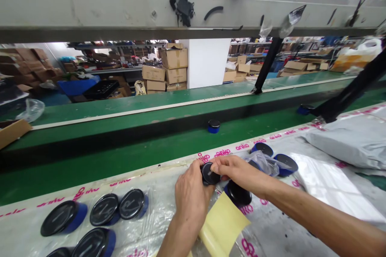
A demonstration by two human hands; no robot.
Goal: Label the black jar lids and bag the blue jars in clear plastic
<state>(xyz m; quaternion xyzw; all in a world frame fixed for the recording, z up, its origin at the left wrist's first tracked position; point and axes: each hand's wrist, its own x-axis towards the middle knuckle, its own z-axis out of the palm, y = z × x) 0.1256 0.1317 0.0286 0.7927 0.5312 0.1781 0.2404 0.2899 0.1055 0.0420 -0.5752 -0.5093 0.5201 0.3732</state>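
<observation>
In the head view, my left hand is wrapped around a small round container with a black lid. My right hand has its fingers closed at the right edge of that lid, the fingertips pressing on its top; whether they also pinch something small is hidden. Below the hands lies a yellow paper sheet. Just right of it, partly under my right wrist, is another black-lidded container. To the left stand several blue containers with black lids, among them one beside my left forearm.
More blue containers and crumpled clear plastic lie beyond my right forearm. White sheets and a grey bag are on the right. One container sits on the green belt. A black post slants down at right.
</observation>
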